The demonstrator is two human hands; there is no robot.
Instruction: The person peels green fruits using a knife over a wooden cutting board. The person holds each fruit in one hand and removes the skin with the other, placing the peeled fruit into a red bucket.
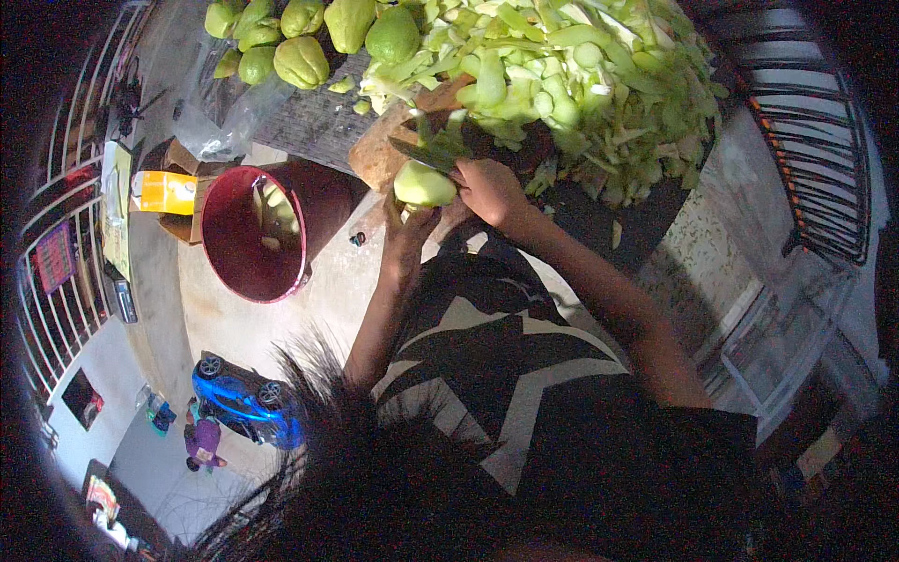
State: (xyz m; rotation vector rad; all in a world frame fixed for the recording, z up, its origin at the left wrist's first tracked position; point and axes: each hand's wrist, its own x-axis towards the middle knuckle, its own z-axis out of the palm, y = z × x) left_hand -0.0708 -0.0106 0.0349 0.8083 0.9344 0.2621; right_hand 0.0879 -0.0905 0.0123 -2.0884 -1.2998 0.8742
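Note:
My left hand is closed around the underside of a pale green peeled chayote, in front of my lap. Gripped in my right hand is a knife, whose dark blade points left across the top of the chayote. Behind the blade lies a worn wooden board. A large heap of green peelings spreads over the far side and the right. Several unpeeled chayotes sit together at the far left of the heap.
Left of my left arm stands a dark red bucket holding pale pieces. Beyond it are a cardboard box with a yellow package and a clear plastic bag. A blue toy car, a person in purple and a black rack are farther off.

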